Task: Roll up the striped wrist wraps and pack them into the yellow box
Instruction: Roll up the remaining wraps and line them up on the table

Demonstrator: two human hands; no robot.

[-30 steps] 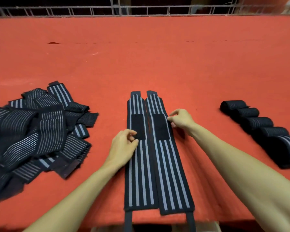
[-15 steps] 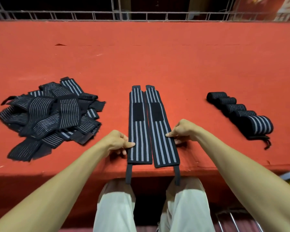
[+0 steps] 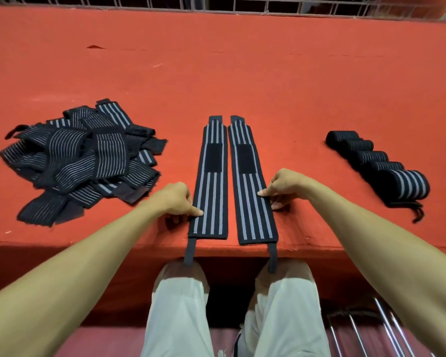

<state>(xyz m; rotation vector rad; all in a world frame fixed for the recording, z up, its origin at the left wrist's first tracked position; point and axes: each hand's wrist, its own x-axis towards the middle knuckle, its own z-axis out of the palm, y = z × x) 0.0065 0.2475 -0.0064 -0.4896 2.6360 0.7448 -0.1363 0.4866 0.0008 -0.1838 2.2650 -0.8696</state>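
Note:
Two black wrist wraps with grey stripes lie flat side by side on the red table, the left wrap [image 3: 211, 181] and the right wrap [image 3: 250, 186], a narrow gap between them. Their thumb loops hang over the near edge. My left hand [image 3: 177, 199] pinches the left wrap's outer edge near its lower end. My right hand [image 3: 281, 188] pinches the right wrap's outer edge a little higher. A row of rolled wraps [image 3: 379, 163] lies to the right. No yellow box is in view.
A loose pile of unrolled striped wraps [image 3: 88, 158] covers the left of the red table [image 3: 216, 73]. A metal rail runs along the far edge. My knees are under the near edge, with metal bars [image 3: 371, 328] at lower right.
Both hands slid down the wraps' outer edges toward the near end. The two wraps now lie slightly apart, with a strip of red between them.

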